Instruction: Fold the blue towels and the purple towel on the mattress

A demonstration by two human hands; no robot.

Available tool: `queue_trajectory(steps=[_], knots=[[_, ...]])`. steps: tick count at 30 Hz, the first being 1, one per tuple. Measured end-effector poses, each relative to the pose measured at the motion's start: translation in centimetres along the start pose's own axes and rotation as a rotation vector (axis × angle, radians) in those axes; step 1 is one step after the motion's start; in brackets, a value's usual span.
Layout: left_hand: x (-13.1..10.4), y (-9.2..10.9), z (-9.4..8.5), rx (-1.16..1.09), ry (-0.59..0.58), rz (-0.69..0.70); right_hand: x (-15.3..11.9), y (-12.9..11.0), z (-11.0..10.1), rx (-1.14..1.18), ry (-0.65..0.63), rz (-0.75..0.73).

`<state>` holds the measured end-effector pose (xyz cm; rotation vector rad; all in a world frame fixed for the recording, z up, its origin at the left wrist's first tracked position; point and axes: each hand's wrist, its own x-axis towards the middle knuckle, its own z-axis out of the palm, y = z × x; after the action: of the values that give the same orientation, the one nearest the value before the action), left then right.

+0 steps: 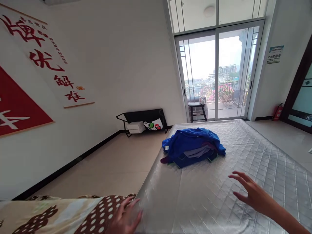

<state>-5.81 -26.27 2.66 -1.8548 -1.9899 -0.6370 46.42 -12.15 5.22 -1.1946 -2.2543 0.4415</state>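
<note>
A heap of clothes (192,144), mostly bright blue with some purple and dark pieces, lies toward the far left of a silver quilted mattress (246,156). Above the mattress, nearer to me than the heap, is my right hand (251,193), fingers apart and holding nothing. My left hand (125,217) is low in the picture by the mattress's left edge, next to a brown and cream blanket (97,214) with white dots. Its fingers are spread and slightly blurred, with nothing in them. Both hands are apart from the clothes.
Against the wall stands a low black rack (145,117) with white boxes (135,127) and a printed bag. Beyond the mattress are sliding glass doors (216,74) and a dark stool (197,105). A fire extinguisher (277,112) stands at right. Lettered scrolls (46,58) hang at left.
</note>
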Motion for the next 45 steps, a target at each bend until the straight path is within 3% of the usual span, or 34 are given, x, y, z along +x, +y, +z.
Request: queue_trajectory(steps=[4, 7, 9, 14, 27, 32, 37, 41, 45], knots=[[10.3, 6.8, 7.7, -0.137, -0.335, 0.016, 8.4, -0.3, 2.4, -0.098, -0.143, -0.025], [15.8, 11.0, 11.8, -0.131, -0.387, 0.038, 13.8, -0.2, 4.9, -0.206, -0.231, 0.051], [17.9, 12.4, 13.9, -0.05, -0.366, -0.002, 16.3, 0.1, 6.4, -0.272, -0.271, 0.108], [21.1, 12.3, 17.8, 0.056, -0.284, -0.04, 20.5, 1.7, 8.9, -0.354, -0.252, 0.174], [30.6, 11.3, 24.4, 0.002, -0.24, -0.021, 29.6, 7.3, 10.2, -0.34, -0.195, 0.227], [32.0, 10.8, 25.5, -0.005, -0.252, -0.016, 30.9, 8.4, 10.5, -0.324, -0.231, 0.192], [30.9, 10.9, 24.9, 0.0, -0.3, -0.021, 30.3, 8.2, 9.9, -0.303, -0.239, 0.165], [26.8, 10.2, 22.9, -0.05, -0.365, 0.047, 28.8, 7.5, 8.5, -0.272, -0.168, 0.134], [21.3, 9.2, 20.6, -0.171, -0.442, 0.087, 29.0, 6.5, 6.4, -0.262, 0.152, 0.125]])
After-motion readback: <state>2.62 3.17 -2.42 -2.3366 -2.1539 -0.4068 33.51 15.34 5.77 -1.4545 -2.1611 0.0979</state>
